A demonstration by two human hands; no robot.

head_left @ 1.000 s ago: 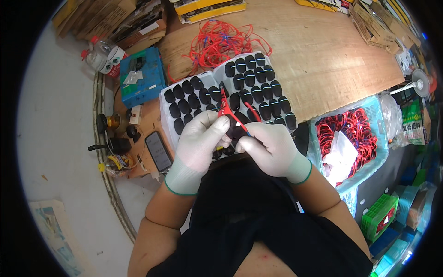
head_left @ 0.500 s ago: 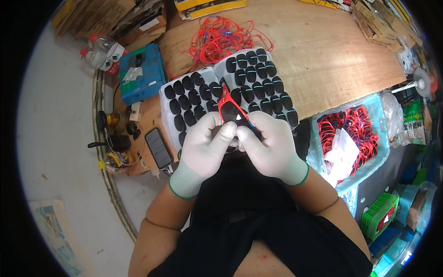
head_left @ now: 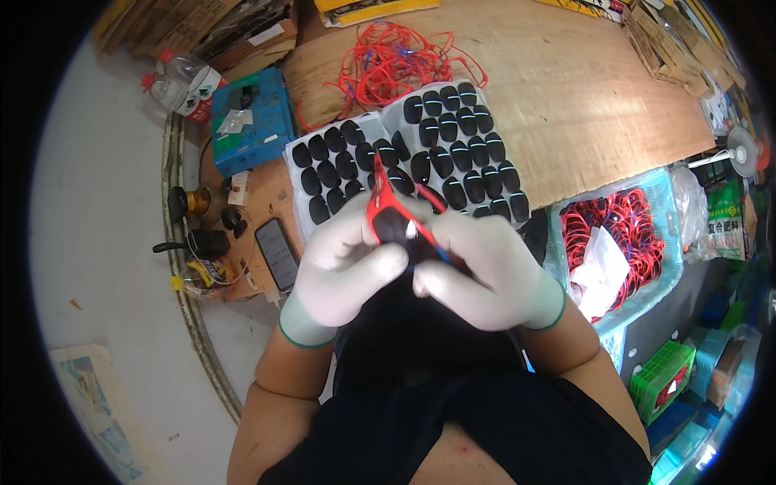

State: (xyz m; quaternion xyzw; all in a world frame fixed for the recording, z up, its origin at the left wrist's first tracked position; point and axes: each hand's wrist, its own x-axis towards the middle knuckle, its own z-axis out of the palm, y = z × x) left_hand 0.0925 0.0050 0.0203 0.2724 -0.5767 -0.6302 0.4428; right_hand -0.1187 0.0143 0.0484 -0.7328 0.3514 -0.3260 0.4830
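Observation:
A pair of red-framed sunglasses [head_left: 391, 222] with a dark lens is held up between my two white-gloved hands. My left hand [head_left: 343, 263] is closed around one side, its thumb lying by the lens. My right hand [head_left: 495, 271] grips the other side, fingers behind it and thumb a little below. One red temple points away from me; the far parts of the frame are hidden by the gloves. Just beyond my hands, black lenses [head_left: 459, 153] stand in rows on white sheets [head_left: 373, 128].
Behind the lenses lies a tangle of red frames [head_left: 388, 69] on the wooden table [head_left: 566, 97]. To the right stands a light-blue basket [head_left: 671, 267] of red frames. At left are a blue box [head_left: 252, 121], a phone [head_left: 277, 254] and plastic bottles [head_left: 184, 85].
My thumbs have moved apart, and the hands sit slightly wider. The sunglasses have turned and shifted slightly left, so a second red part shows near my right hand.

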